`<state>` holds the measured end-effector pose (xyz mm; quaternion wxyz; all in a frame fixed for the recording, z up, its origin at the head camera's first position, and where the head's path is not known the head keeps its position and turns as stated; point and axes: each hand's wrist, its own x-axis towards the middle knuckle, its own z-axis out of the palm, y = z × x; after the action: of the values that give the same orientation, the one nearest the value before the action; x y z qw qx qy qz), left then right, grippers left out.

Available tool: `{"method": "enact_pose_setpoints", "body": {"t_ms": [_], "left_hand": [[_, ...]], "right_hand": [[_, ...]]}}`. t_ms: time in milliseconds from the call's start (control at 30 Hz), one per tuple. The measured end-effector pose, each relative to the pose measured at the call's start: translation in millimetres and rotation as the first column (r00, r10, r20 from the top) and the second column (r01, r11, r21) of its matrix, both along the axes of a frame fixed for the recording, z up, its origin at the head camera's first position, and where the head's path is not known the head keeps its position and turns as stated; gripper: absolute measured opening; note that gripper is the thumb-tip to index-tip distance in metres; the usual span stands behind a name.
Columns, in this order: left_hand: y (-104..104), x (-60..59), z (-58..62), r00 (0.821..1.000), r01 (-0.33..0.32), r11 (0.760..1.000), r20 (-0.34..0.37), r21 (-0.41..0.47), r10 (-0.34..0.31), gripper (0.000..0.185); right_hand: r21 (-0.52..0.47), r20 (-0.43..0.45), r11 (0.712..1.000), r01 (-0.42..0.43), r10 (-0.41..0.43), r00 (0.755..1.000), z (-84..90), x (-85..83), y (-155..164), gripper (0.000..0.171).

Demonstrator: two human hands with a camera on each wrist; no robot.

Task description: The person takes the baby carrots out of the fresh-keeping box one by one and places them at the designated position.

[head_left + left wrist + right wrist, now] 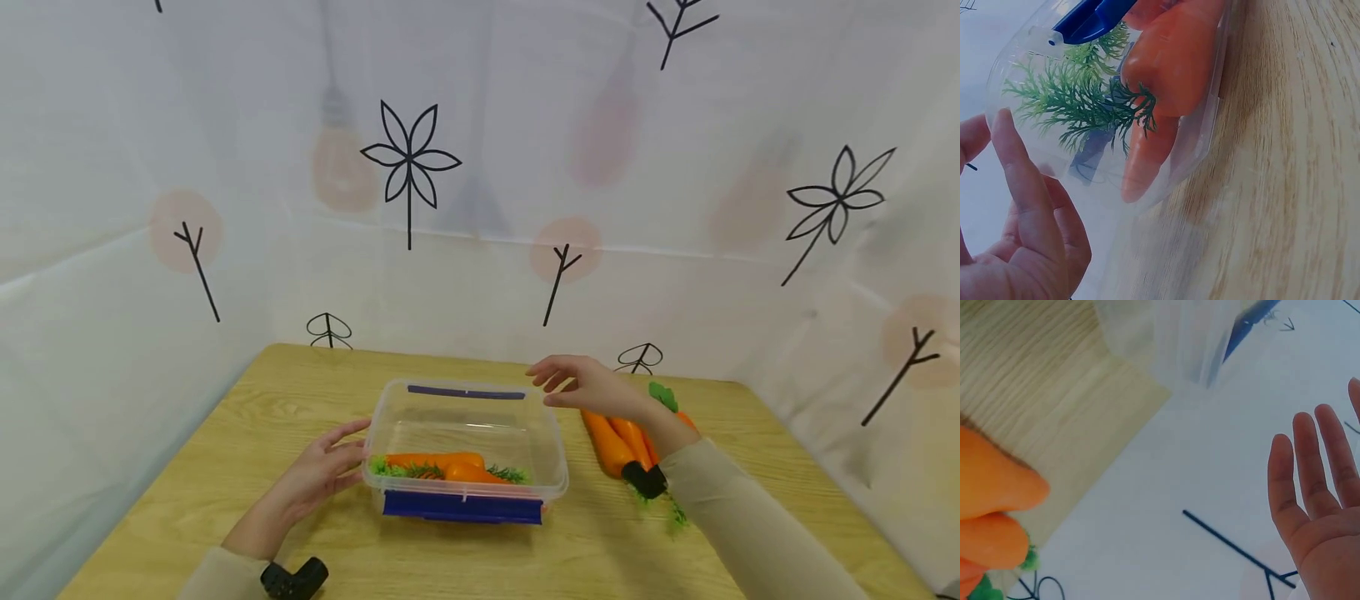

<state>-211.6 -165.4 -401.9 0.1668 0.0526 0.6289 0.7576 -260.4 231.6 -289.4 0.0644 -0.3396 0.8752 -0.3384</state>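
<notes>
a: where is the clear plastic box (465,446), and which way does it run?

b: it sits on the wooden table (225,467), its long axis running left to right, blue clips on its near and far edges. the carrots inside (446,467) lie along that same axis, against the near wall of the box, with green tops at both ends.

a: and the hands?

b: the left hand (318,477) is at the left end of the box, fingers straight and relaxed, tips at its wall. the right hand (588,385) hovers at the box's far right corner, fingers spread, holding nothing.

a: anything beside the box?

b: a bunch of loose carrots (622,442) lies just right of it, pointing away from the person, partly under the right wrist.

a: what do the wrist views add?

b: the left wrist view shows green fronds (1082,100) and carrot tips pressed close to the box's rounded corner. the right wrist view shows the open palm (1322,506) against the white curtain.
</notes>
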Motion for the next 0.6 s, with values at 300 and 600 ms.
{"method": "enact_pose_setpoints", "body": {"t_ms": [300,600], "left_hand": [[0,0.3,-0.3,1.000,0.009,1.000,-0.021,-0.006,-0.009,0.063],[-1,2.6,1.4,1.000,0.002,1.000,-0.013,-0.003,-0.002,0.063]], "right_hand": [[0.008,0.024,0.994,-0.104,0.104,0.994,3.1,-10.1,-29,0.039],[0.063,0.083,0.974,-0.219,0.213,0.973,1.6,-24.0,-60,0.039]]}}
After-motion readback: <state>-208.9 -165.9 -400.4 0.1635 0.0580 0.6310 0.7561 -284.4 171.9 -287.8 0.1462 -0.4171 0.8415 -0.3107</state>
